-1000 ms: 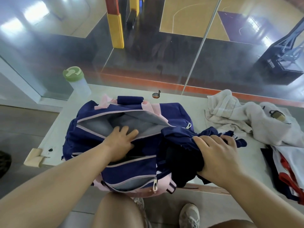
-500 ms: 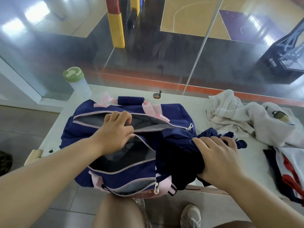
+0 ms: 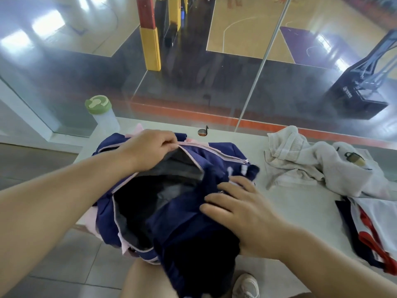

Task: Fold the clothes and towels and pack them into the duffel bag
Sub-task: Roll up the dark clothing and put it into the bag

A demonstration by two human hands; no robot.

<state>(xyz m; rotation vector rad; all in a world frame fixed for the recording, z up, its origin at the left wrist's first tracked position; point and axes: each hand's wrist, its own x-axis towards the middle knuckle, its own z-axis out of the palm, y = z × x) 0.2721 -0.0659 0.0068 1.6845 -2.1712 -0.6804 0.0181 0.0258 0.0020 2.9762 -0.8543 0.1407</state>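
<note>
A navy duffel bag point(image 3: 217, 151) with pink trim lies on the pale table point(image 3: 300, 203), its main zip open and dark grey lining showing. My left hand point(image 3: 148, 147) pinches the far edge of the opening and lifts it. A folded navy garment point(image 3: 189, 229) hangs over the bag's near right side and off the table edge. My right hand point(image 3: 242, 209) grips the garment's top at the bag's opening. A crumpled white towel point(image 3: 305, 160) lies to the right.
A clear bottle with a green lid point(image 3: 101, 112) stands at the table's back left. A white, red and navy garment point(image 3: 378, 224) lies at the right edge. A glass wall runs behind the table. My knee and a shoe show below.
My left hand moved from the near flap to the far edge and pulled the opening wider. My right hand shifted the navy garment left, toward the opening.
</note>
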